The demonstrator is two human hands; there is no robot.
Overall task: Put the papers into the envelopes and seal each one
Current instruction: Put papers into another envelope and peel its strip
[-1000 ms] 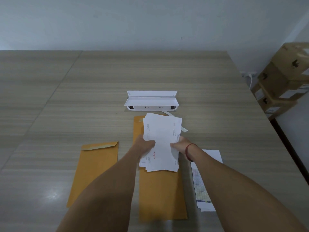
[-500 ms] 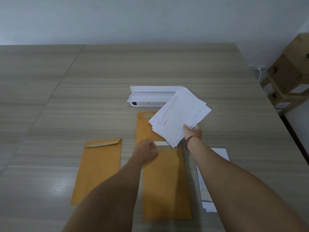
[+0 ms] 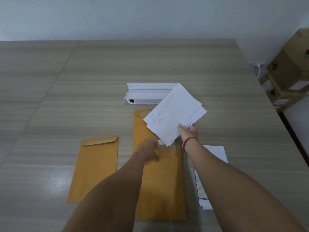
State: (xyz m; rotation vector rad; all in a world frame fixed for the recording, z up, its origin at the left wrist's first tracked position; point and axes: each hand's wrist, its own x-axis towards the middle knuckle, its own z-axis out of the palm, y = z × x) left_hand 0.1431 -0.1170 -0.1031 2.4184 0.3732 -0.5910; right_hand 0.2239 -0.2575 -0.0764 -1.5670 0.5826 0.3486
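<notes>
My right hand (image 3: 187,131) holds a fanned stack of white papers (image 3: 173,114) tilted above the table, right of centre. My left hand (image 3: 148,149) pinches the top edge of a brown envelope (image 3: 162,185) lying in front of me. A second brown envelope (image 3: 139,126) lies partly under it, its flap toward the far side. A third brown envelope (image 3: 95,168) with its flap open lies to the left. More printed sheets (image 3: 203,195) rest on the table under my right forearm.
A white box-like device (image 3: 147,94) with a raised lid stands just beyond the envelopes. Cardboard boxes (image 3: 287,71) are stacked off the table's right edge. The wooden table (image 3: 83,81) stretches far to the left and back.
My right hand has lifted the paper stack up and to the right, off the envelope. My left hand let go of the papers and dropped onto the near envelope's top edge.
</notes>
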